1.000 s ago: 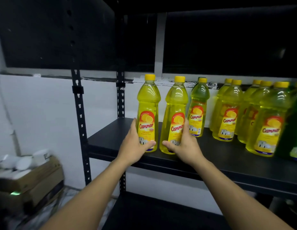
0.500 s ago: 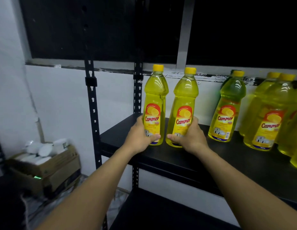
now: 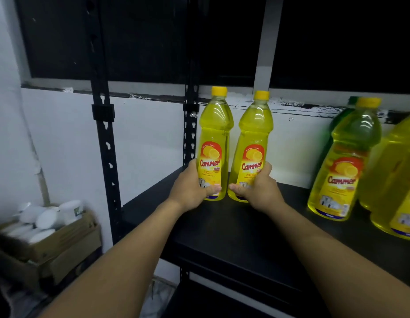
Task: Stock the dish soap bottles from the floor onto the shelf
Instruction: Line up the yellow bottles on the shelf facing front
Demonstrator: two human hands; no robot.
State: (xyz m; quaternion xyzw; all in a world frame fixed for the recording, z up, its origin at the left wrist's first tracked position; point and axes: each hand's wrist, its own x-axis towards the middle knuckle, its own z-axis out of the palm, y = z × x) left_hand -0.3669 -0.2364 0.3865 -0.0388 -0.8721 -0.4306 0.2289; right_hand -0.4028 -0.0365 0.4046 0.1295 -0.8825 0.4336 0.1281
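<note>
step in hand looks like the set-down. the left hand [image 3: 190, 189] wraps the base of the left bottle [image 3: 214, 138], thumb across the label; the right hand [image 3: 260, 191] grips the base of the right bottle [image 3: 254, 143] the same way. both bottles stand upright toward the left end of the shelf [image 3: 234, 228], well in from its front edge, just beside each other. the next move, as i judge it, calls for letting go and drawing both hands straight back over the shelf's front edge, with no sideways drag. open room: bare shelf before the pair, and between it and the stocked bottles [image 3: 344, 171] at the shelf's right. behind the shelf, the wall [image 3: 142, 138] sits near.
</note>
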